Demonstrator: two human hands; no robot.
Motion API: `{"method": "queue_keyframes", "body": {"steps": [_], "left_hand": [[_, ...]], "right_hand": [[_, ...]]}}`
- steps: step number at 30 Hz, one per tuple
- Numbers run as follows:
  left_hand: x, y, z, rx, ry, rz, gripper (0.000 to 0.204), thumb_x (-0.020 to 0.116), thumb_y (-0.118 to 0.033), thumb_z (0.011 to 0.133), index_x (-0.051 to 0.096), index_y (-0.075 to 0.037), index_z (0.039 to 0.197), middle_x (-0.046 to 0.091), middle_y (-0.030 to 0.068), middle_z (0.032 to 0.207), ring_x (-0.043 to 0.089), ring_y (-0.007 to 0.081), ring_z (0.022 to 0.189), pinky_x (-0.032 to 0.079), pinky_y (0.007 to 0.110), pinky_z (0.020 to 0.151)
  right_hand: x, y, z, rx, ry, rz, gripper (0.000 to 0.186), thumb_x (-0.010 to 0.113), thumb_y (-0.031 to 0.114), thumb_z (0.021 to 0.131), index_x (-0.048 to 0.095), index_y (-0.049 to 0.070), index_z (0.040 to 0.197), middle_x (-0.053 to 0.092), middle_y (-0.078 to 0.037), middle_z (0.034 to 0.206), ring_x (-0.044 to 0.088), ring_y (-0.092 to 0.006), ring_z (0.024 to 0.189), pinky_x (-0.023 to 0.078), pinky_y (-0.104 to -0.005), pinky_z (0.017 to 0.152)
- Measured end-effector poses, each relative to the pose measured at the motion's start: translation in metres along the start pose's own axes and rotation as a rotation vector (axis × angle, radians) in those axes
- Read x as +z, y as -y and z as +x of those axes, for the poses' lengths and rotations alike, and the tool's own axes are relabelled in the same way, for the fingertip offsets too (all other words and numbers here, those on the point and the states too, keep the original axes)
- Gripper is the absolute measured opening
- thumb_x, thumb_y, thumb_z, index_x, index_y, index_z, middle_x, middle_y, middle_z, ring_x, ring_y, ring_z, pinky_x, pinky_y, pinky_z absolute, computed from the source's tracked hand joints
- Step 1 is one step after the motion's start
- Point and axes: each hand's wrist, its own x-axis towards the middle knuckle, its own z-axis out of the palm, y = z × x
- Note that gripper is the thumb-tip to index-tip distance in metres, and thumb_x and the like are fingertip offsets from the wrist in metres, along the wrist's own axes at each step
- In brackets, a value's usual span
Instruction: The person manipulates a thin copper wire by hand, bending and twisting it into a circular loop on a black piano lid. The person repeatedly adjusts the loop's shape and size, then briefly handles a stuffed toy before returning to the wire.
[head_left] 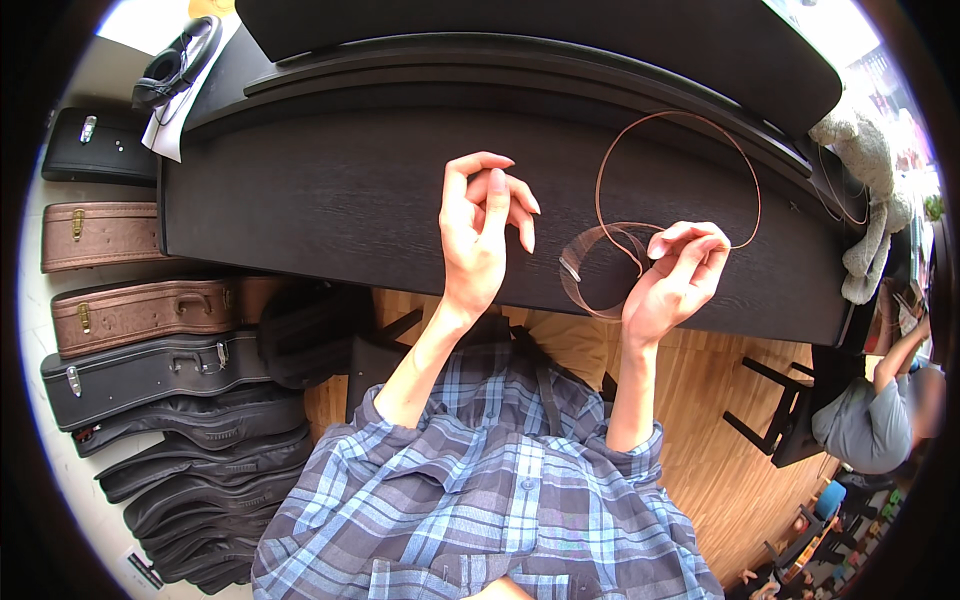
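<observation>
My right hand (677, 278) is closed in a pinch, thumb against fingertips, on a coiled copper-coloured instrument string (757, 190). One wide loop of it rises above the hand, and a tighter bundle of turns hangs left of the fingers. My left hand (478, 225) is raised a little way to the left, its fingers loosely bent and apart, with nothing visible in them. Both hands are over the front part of a black piano (330, 190) with its lid down.
Headphones (178, 65) and white paper (172, 125) lie at the piano's left end. A grey plush toy (868, 205) hangs at its right end. Several instrument cases (140, 315) line the left wall. At right are a black stool (775, 410) and a person in grey (870, 425).
</observation>
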Motion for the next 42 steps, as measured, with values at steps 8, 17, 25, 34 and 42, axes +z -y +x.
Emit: {"method": "queue_keyframes", "body": {"steps": [8, 17, 25, 34, 42], "left_hand": [[0.006, -0.007, -0.003, 0.021, 0.222, 0.330, 0.020, 0.078, -0.021, 0.096, 0.069, -0.004, 0.102, 0.067, 0.0009, 0.083, 0.057, 0.0043, 0.062, 0.044, 0.022, 0.056], [0.015, -0.009, -0.002, 0.243, 0.347, 0.676, 0.047, 0.097, -0.026, 0.069, 0.070, -0.008, 0.104, 0.067, -0.0002, 0.088, 0.059, 0.0106, 0.070, 0.048, 0.028, 0.061], [0.015, -0.004, -0.003, 0.265, 0.385, 0.821, 0.034, 0.083, -0.015, 0.084, 0.067, -0.009, 0.113, 0.070, -0.0006, 0.087, 0.063, 0.0159, 0.073, 0.056, 0.032, 0.070], [0.015, -0.004, -0.005, 0.092, 0.218, 0.596, 0.036, 0.080, -0.007, 0.090, 0.060, -0.005, 0.121, 0.074, 0.0041, 0.087, 0.059, 0.0118, 0.062, 0.051, 0.025, 0.060], [0.008, -0.002, -0.004, 0.009, 0.087, 0.116, 0.027, 0.069, 0.001, 0.099, 0.053, 0.000, 0.121, 0.070, 0.0081, 0.095, 0.065, 0.0089, 0.067, 0.055, 0.023, 0.061]], "right_hand": [[-0.001, 0.001, 0.000, 0.055, 0.043, -0.036, 0.020, 0.049, 0.021, 0.114, 0.058, 0.002, 0.112, 0.066, -0.010, 0.084, 0.059, -0.0135, 0.063, 0.051, -0.0251, 0.061], [0.001, 0.004, -0.002, 0.031, 0.098, -0.184, 0.025, 0.051, 0.024, 0.113, 0.060, 0.001, 0.116, 0.076, -0.017, 0.093, 0.071, -0.0179, 0.068, 0.052, -0.0256, 0.065], [0.000, 0.002, -0.001, 0.007, -0.046, -0.133, 0.025, 0.045, 0.026, 0.115, 0.055, 0.003, 0.114, 0.076, -0.019, 0.097, 0.073, -0.0181, 0.073, 0.050, -0.0250, 0.063], [0.003, 0.004, 0.000, 0.018, 0.028, -0.186, 0.020, 0.047, 0.020, 0.114, 0.055, 0.004, 0.120, 0.077, -0.017, 0.102, 0.074, -0.0175, 0.076, 0.050, -0.0240, 0.065], [0.006, 0.003, 0.001, 0.053, 0.143, -0.213, 0.045, 0.065, 0.001, 0.103, 0.043, 0.004, 0.142, 0.057, -0.013, 0.129, 0.072, -0.0181, 0.095, 0.053, -0.0246, 0.078]]}}
